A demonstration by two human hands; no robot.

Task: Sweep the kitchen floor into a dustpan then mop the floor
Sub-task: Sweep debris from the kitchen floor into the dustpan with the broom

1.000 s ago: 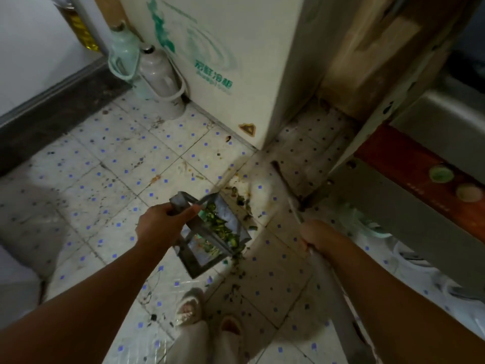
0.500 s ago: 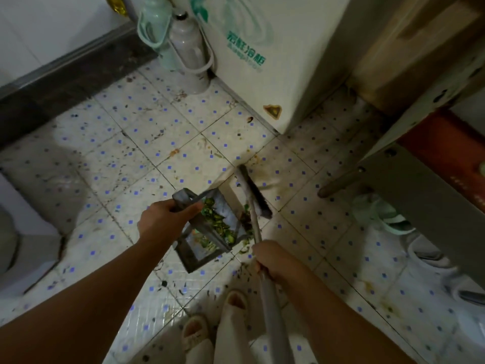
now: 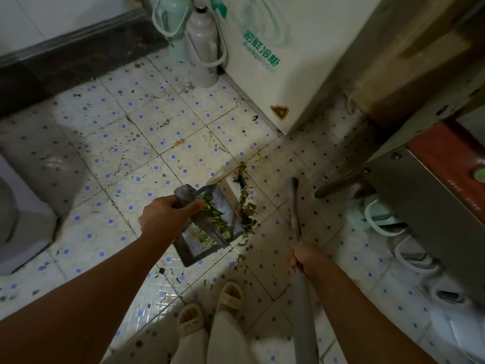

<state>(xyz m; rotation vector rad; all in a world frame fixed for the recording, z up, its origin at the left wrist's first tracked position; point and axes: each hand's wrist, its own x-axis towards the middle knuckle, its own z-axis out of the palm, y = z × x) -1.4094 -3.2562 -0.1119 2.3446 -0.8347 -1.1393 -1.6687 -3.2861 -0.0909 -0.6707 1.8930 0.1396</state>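
Note:
My left hand [image 3: 168, 215] grips the handle of a grey metal dustpan [image 3: 207, 227] that rests tilted on the white tiled floor [image 3: 147, 143]. Green vegetable scraps lie inside the pan. More green scraps [image 3: 246, 203] are strewn on the tiles along the pan's right edge. My right hand [image 3: 305, 258] grips the grey broom handle [image 3: 303, 311]; the broom head [image 3: 294, 203] is blurred and stands to the right of the scraps. Dark crumbs dot the tiles all around.
A white freezer [image 3: 283, 56] stands at the back, with a green flask [image 3: 173, 27] and a white flask [image 3: 202, 46] beside it. A metal stand [image 3: 420, 195] with sandals [image 3: 385, 219] under it is on the right. My slippered feet [image 3: 210, 308] are below.
The broom head has swung right, away from the dustpan's mouth, leaving scraps beside the pan. My right hand has shifted right. My left hand keeps the dustpan in place.

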